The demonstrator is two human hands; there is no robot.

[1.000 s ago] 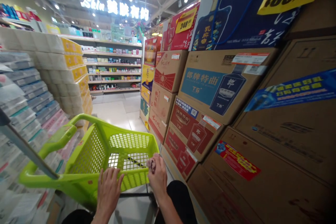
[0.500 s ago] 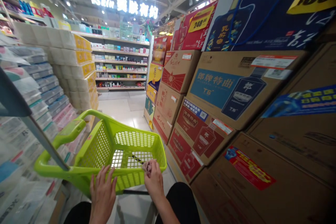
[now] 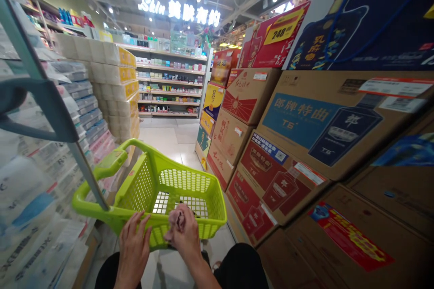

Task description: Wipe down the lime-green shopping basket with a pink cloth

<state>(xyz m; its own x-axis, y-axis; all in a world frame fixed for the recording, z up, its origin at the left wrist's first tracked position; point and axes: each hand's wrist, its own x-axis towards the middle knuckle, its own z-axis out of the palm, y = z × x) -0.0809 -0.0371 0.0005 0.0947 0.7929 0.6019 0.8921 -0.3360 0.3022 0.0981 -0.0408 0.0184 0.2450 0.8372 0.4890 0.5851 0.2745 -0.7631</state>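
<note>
A lime-green plastic shopping basket (image 3: 183, 178) with perforated sides and a grey pull handle (image 3: 63, 108) stands tilted before my knees, with nothing lying in it. A crumpled, dusty-pink cloth (image 3: 176, 219) is bunched in my right hand (image 3: 186, 237), whose fingers are wrapped round it. That hand is at the near rim, right of the middle, with the cloth against the near side wall. Farther left on the same rim lies my left hand (image 3: 134, 241), fingers stretched and slightly apart, fingertips touching the plastic. The cloth's lower part is partly hidden by my right hand.
Stacked cartons (image 3: 298, 122) form a wall close on the right. On the left are piles of wrapped paper packs (image 3: 98, 76) and plastic-wrapped packages (image 3: 37, 216). A tiled aisle (image 3: 162, 137) runs forward to shelves of small goods (image 3: 169, 76).
My right hand has moved left along the near rim with the cloth, and more of the cloth shows. The left hand stays at the rim. The view has turned slightly left.
</note>
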